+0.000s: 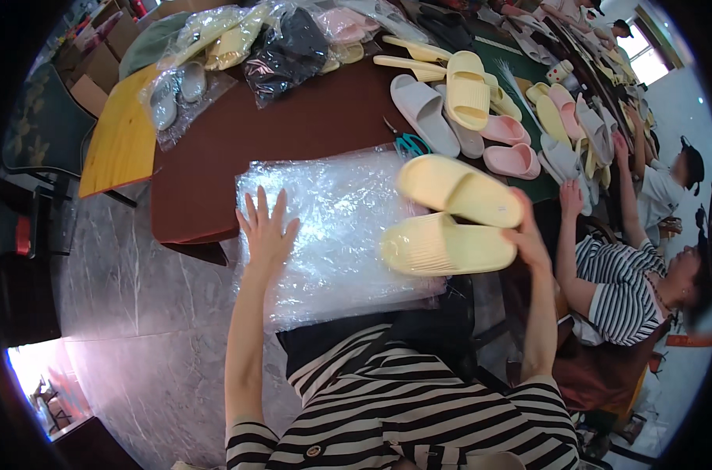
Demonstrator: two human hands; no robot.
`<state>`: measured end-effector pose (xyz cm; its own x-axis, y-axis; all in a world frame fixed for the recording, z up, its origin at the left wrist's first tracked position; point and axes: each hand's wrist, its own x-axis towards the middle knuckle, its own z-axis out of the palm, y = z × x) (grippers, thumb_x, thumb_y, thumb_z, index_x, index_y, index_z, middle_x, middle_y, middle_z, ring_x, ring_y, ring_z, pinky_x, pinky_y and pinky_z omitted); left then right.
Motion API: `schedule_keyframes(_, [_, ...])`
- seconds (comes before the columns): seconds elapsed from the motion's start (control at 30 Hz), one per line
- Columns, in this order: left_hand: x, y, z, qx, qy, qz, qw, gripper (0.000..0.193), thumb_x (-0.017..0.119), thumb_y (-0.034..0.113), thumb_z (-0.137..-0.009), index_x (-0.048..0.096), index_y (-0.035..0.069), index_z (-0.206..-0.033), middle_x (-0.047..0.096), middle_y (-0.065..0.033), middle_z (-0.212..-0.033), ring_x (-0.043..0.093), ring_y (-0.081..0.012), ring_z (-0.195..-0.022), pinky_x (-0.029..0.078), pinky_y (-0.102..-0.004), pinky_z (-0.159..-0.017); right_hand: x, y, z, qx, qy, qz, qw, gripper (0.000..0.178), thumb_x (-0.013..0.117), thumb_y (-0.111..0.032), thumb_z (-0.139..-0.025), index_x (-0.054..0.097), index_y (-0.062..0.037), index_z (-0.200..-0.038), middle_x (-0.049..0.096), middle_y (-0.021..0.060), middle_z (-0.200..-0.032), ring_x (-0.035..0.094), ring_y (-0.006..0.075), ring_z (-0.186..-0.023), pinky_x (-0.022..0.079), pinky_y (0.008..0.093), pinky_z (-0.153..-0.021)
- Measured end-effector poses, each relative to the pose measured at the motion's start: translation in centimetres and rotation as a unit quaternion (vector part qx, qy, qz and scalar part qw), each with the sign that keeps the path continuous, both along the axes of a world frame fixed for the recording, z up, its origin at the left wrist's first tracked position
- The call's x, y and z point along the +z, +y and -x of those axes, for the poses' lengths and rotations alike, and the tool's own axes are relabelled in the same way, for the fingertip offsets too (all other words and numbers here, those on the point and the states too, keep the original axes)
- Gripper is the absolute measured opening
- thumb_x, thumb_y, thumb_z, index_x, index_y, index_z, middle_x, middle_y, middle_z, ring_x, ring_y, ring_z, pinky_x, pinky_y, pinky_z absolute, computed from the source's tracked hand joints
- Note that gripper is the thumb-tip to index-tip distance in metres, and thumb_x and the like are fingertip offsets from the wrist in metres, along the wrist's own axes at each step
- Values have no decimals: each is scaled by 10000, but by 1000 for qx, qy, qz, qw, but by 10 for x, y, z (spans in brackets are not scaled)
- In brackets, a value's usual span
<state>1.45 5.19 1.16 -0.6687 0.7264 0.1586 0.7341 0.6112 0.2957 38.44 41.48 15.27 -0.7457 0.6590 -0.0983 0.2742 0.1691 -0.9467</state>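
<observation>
My right hand [530, 239] grips a pair of pale yellow slide slippers [450, 244] by their heel ends. The two lie side by side, toes pointing left, over the right part of a stack of clear plastic bags [336, 227]. On the left side of that stack my left hand [268, 227] rests flat with its fingers spread. The bags lie on the near edge of the brown-covered table [293, 129] and reach over it toward my lap. Teal-handled scissors [409, 144] lie just beyond the yellow slippers, partly hidden by the bags.
Loose grey slippers [425, 113], yellow and pink slippers [506, 130] crowd the table's right side. Bagged slippers [176, 94] and a black bundle in plastic [287, 55] sit at the back left. Close on my right sits a person in a striped shirt [622, 290], hands near the slippers.
</observation>
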Motion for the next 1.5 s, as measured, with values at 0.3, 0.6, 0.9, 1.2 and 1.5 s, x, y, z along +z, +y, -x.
schedule_keyframes(0.3, [3, 4, 10, -24, 39, -97, 994, 496, 598, 296, -955, 485, 113, -1401, 392, -174, -1461, 317, -407, -1368, 239, -569, -1114, 95, -11, 21, -30, 207, -5, 978, 980, 760, -90, -724, 229, -134, -1547, 350, 101, -1529, 366, 264, -1401, 325, 386, -1146])
schedule_keyframes(0.6, [8, 3, 33, 137, -479, -440, 747, 335, 462, 219, -1053, 595, -30, -1233, 649, -103, -1115, 636, -172, -962, 522, -315, -844, -53, -72, 151, 195, -19, 131, 972, 971, 709, -4, -748, 192, -125, -1561, 352, 99, -1520, 407, 200, -1350, 418, 348, -1055])
schedule_keyframes(0.9, [60, 36, -32, -91, -95, -215, 968, 300, 646, 64, -856, 625, 17, -1152, 550, -178, -1250, 498, -377, -1190, 419, -459, -1003, -76, -72, 129, 177, -131, -225, 949, 598, 695, -104, -819, 514, -89, -1389, 541, 143, -1291, 550, 299, -1149, 486, 374, -953])
schedule_keyframes(1.2, [65, 73, -79, -122, 7, -117, 986, 406, 677, 140, -819, 607, 34, -1205, 376, -146, -1466, 282, -419, -1396, 323, -585, -1089, -87, -81, 145, 199, -28, -543, 815, 356, 615, -108, -792, 668, -77, -1143, 587, 69, -1190, 520, 262, -1116, 407, 430, -917])
schedule_keyframes(1.5, [42, 73, -81, -104, -47, -42, 993, 447, 592, 96, -827, 588, 61, -1272, 271, -52, -1580, 155, -504, -1437, 279, -683, -1084, -101, -62, 168, 219, -18, -419, 881, 160, 628, -123, -811, 678, -80, -957, 645, 65, -946, 622, 272, -911, 518, 398, -773])
